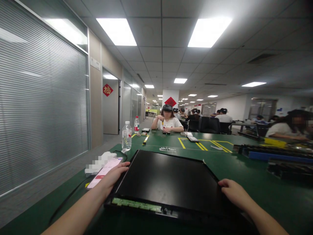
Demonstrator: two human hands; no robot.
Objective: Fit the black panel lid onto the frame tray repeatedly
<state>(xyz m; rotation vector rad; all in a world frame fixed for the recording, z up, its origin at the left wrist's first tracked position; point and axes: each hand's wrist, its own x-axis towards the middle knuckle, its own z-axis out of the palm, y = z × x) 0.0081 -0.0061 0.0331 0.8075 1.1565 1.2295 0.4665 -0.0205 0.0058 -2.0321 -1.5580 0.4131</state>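
A black LCD screen panel lies in front of me, its dark face up, with a green circuit strip along the near edge. My left hand grips the panel's left edge, thumb and fingers at the rim. On the opposite side, my right hand is closed on the right edge, its fingertips partly hidden under the frame. A small light tab sticks up at the far right corner. Beside my left forearm lies a phone with a lit pinkish screen.
Water bottles stand at the far left of the green table. Yellow tape lines mark its surface. A co-worker sits opposite, another at right. Black parts and a blue strip lie on the right. A black cable runs left.
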